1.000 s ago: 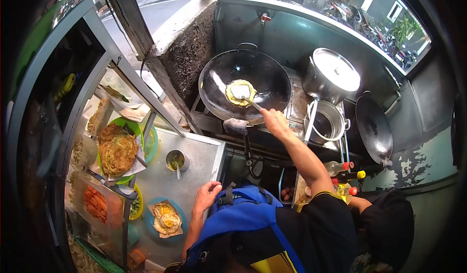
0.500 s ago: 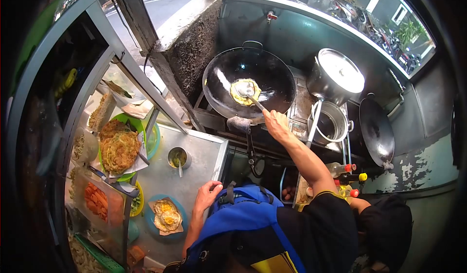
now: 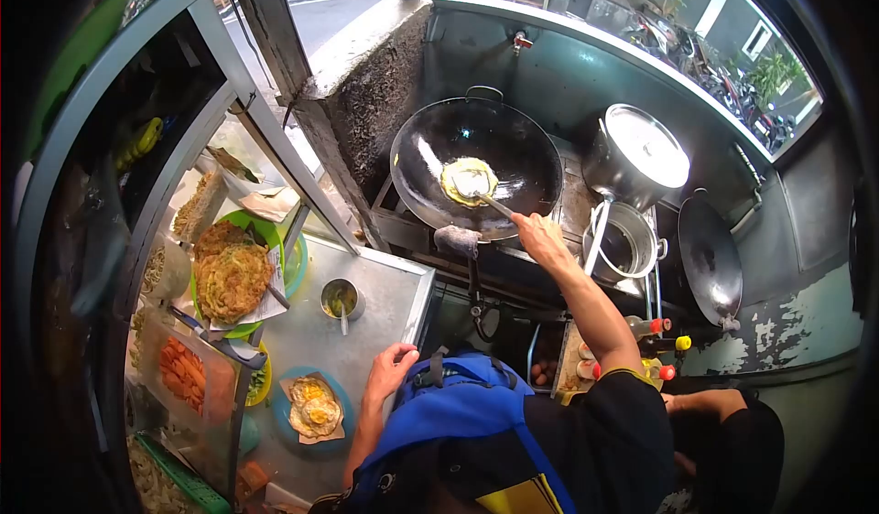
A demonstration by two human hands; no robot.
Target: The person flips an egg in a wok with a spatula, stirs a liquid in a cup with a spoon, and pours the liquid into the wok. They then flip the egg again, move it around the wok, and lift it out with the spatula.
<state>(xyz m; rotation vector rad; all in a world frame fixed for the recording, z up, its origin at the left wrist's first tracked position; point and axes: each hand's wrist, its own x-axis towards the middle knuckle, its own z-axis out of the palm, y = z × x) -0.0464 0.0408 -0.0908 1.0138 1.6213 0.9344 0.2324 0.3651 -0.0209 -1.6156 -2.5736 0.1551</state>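
Observation:
A large black wok (image 3: 513,139) sits on the stove with a yellow omelette (image 3: 469,181) frying in its middle. My right hand (image 3: 540,237) grips the handle of a metal spatula (image 3: 476,188), whose blade lies on the omelette. My left hand (image 3: 392,370) rests with fingers spread on the edge of the steel counter (image 3: 385,285), holding nothing. A blue plate with a fried egg on paper (image 3: 313,408) lies just left of that hand.
A lidded steel pot (image 3: 638,148), an open pot (image 3: 624,243) and a second black wok (image 3: 709,256) stand right of the stove. Sauce bottles (image 3: 655,327) lie below them. A green plate of omelettes (image 3: 231,278) and a small metal cup (image 3: 340,299) are on the counter.
The spatula blade shifted slightly across the omelette, and the view drifted a little. My left hand stayed on the counter edge.

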